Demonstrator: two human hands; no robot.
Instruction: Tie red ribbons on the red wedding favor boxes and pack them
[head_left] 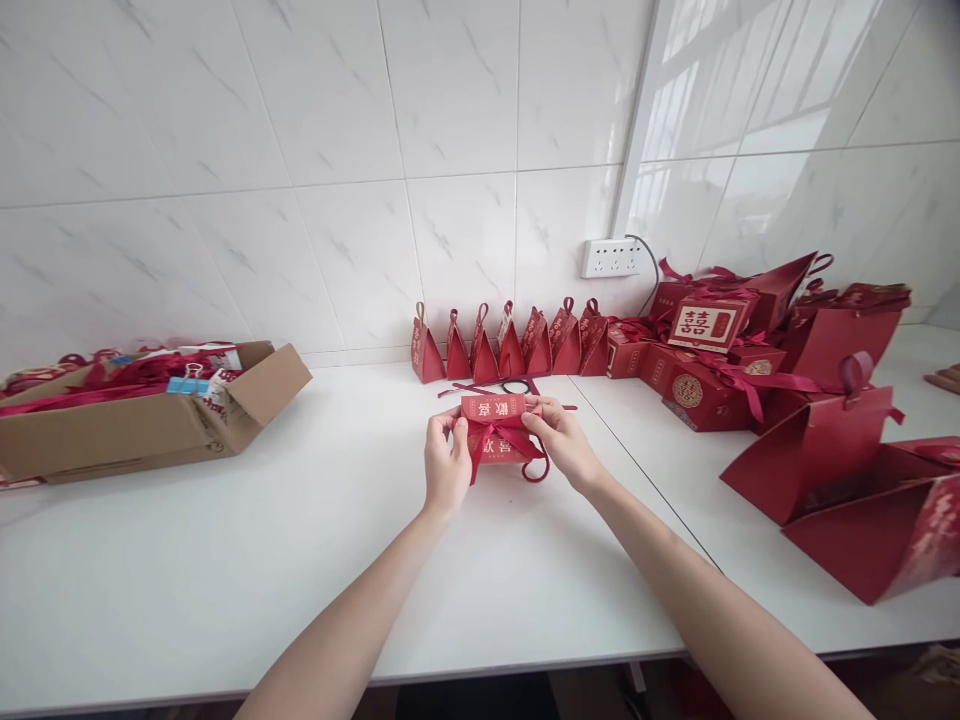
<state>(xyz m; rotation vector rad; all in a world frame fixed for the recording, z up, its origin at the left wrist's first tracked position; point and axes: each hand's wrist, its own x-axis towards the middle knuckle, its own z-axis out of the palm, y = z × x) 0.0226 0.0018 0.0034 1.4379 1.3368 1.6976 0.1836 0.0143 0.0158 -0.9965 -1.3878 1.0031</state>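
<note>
Between my two hands is a small red gift box (493, 407) with pale Chinese characters and a red ribbon (499, 432) tied in a bow across its middle. My left hand (448, 455) grips its left end, thumb on the front. At the right end, my right hand (559, 438) pinches the box's edge near the bow, its other fingers partly hidden behind. A loop of ribbon hangs below the right side. Just behind the box, loose dark red ribbon (480, 387) and a black ring (515, 387) lie on the white table (315, 560).
Several red triangular boxes (484, 355) with loops line the wall. A cardboard box (112, 435) of ribbons stands left, a blue clip (187, 384) on it. Red gift boxes (705, 375) pile up at right, with larger red bags (817, 450) nearer. A power strip (611, 258) is on the wall.
</note>
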